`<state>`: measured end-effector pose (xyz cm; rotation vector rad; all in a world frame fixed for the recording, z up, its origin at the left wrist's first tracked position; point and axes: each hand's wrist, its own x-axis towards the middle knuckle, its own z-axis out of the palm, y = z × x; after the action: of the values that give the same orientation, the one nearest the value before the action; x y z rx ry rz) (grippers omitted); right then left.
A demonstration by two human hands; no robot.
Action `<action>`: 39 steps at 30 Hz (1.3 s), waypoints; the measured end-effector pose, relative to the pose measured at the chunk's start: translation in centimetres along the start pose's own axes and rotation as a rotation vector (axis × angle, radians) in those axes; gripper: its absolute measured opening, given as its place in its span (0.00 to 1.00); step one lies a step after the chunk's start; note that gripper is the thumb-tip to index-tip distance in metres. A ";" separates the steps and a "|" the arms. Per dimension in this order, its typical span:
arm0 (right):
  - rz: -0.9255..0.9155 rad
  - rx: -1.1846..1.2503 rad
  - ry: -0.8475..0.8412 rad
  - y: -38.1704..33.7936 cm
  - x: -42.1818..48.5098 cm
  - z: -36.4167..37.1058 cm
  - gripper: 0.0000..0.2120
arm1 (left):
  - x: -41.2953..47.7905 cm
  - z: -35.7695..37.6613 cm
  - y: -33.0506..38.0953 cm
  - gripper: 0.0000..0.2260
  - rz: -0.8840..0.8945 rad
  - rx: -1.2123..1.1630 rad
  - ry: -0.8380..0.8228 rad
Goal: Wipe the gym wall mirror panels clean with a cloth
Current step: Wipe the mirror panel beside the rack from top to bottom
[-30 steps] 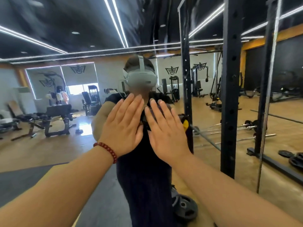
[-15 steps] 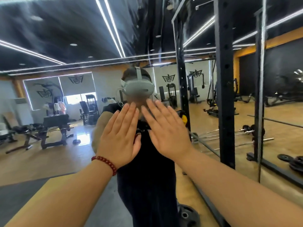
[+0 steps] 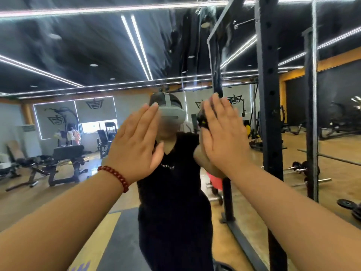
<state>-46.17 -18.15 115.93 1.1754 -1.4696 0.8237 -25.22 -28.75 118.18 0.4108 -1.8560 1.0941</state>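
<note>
Facing the upright mirror panel (image 3: 82, 61), left hand (image 3: 134, 147) and right hand (image 3: 222, 133) show flat, empty grips, fingers up.

Both arms raised toward mirror panel (image 3: 82, 61); left hand (image 3: 134, 145) and right hand (image 3: 222, 133) flat, fingers straight, backs to camera, apart. Red bead bracelet (image 3: 115, 176) on left wrist. Black rack upright (image 3: 270, 114) right of hands. Weight bench (image 3: 64, 159) reflected at left

Black ceiling (image 3: 78, 45), wooden gym floor (image 3: 341, 182)
</note>
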 end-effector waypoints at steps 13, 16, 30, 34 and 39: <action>0.218 0.052 0.069 0.0 3.1 0.6 0.29 | 0.4 0.6 -0.1 0.32 -0.011 0.040 -0.018; 0.439 0.050 0.115 -2.0 4.6 0.1 0.29 | 0.6 0.3 -0.1 0.32 -0.018 0.041 -0.018; 0.163 0.030 0.097 -3.8 8.5 -1.3 0.28 | 5.7 -2.0 -2.0 0.27 -0.130 -0.117 0.079; -0.336 -0.072 -0.001 -1.7 8.9 -0.9 0.28 | 9.7 -1.9 -4.5 0.29 -0.100 0.000 0.004; 0.257 0.020 0.089 2.1 11.6 -3.0 0.28 | 9.4 -1.0 -4.4 0.29 -0.108 0.049 0.012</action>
<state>-47.08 -17.59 128.04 0.9629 -1.5614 1.0536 -26.74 -28.93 128.51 0.5254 -1.7786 1.0683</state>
